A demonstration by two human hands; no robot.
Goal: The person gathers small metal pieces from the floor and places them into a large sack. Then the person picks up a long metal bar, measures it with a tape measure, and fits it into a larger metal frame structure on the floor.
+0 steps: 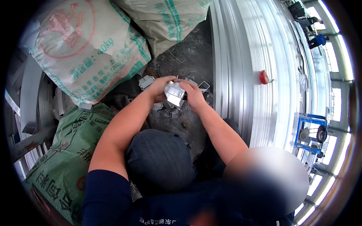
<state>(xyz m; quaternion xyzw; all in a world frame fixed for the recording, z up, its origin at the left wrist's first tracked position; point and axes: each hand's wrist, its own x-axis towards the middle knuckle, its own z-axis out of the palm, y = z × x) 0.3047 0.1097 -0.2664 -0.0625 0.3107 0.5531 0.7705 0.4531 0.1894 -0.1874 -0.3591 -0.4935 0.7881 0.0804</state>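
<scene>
My left hand (160, 87) and my right hand (193, 92) meet in front of me, both closed around a small shiny metal bracket (174, 93). The piece is silver and folded at an angle, and it sits between my palms above the dark floor. More small metal pieces (147, 81) lie on the floor just behind and below my hands. My knee in dark trousers (160, 158) is under my forearms.
Long silver aluminium profiles (256, 75) are stacked at the right, with a red tape measure (264, 77) on them. Big white woven sacks (86, 45) and a green sack (64, 158) stand at the left. A blue trolley (310, 132) is at far right. A person in blue (316, 39) stands far off.
</scene>
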